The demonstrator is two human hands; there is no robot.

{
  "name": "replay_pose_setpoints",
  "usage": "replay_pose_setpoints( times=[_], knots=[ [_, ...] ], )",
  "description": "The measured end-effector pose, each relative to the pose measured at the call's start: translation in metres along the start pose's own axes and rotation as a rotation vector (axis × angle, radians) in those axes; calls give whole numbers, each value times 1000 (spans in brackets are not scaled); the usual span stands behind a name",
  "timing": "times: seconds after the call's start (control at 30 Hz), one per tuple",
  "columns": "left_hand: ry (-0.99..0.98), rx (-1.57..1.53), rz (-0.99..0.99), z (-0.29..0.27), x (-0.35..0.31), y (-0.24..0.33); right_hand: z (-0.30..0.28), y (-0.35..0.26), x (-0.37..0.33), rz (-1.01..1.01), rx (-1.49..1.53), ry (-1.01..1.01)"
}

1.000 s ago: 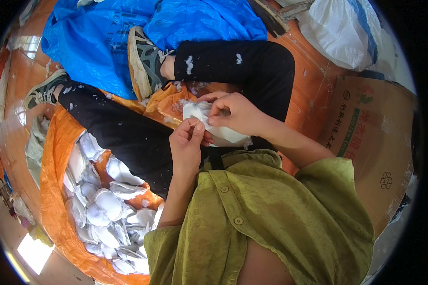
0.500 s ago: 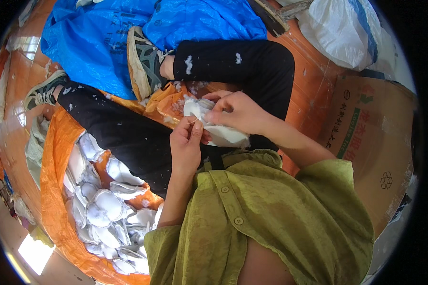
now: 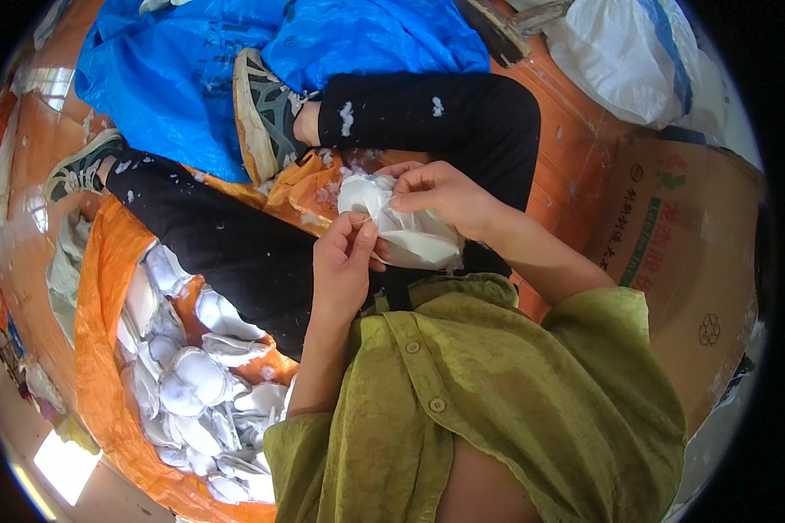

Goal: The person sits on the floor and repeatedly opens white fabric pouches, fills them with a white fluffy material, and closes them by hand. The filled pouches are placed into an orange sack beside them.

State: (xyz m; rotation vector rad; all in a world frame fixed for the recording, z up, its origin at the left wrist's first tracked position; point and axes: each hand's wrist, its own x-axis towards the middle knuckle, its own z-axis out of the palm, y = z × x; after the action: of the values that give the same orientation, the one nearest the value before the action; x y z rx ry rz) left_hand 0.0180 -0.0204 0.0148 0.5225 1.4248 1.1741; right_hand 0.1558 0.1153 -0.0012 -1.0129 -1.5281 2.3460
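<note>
Mid-frame, left hand (image 3: 340,260) and right hand (image 3: 452,199) work a white pad (image 3: 420,247), fingers pinching it; the next move probably needs steady grips.

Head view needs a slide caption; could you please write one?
Both hands hold a white piece near an orange bag of pads.

Glossy orange floor (image 3: 571,166); on it, blue sheeting (image 3: 166,78), orange sack (image 3: 100,349), cardboard box (image 3: 672,261), white sack (image 3: 619,61).
</note>
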Motion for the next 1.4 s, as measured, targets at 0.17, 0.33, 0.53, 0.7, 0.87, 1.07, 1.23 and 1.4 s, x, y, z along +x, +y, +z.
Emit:
replay_pose_setpoints(
  times=[0.17,0.33,0.53,0.7,0.87,1.07,1.23,1.4],
  knots=[
    [89,221,-96,11,3,21,12,-1,-2,-270,-466,60],
    [97,557,-12,-3,10,5,14,-8,-8,-293,-850,115],
    [178,897,82,16,12,15,28,-21,0,12,-1313,57],
    [134,992,104,8,14,17,20,-9,9,-116,-1312,47],
    [52,851,37,-3,14,22,-6,-32,13,-146,-992,-313],
    [-146,591,17,-10,11,18,-19,-35,5,-58,-780,-468],
    [-309,441,-15,-18,16,9,-24,-25,2,-92,-683,-517],
    [-142,521,86,-16,14,3,-22,-20,1,-142,-736,-373]
  ],
)
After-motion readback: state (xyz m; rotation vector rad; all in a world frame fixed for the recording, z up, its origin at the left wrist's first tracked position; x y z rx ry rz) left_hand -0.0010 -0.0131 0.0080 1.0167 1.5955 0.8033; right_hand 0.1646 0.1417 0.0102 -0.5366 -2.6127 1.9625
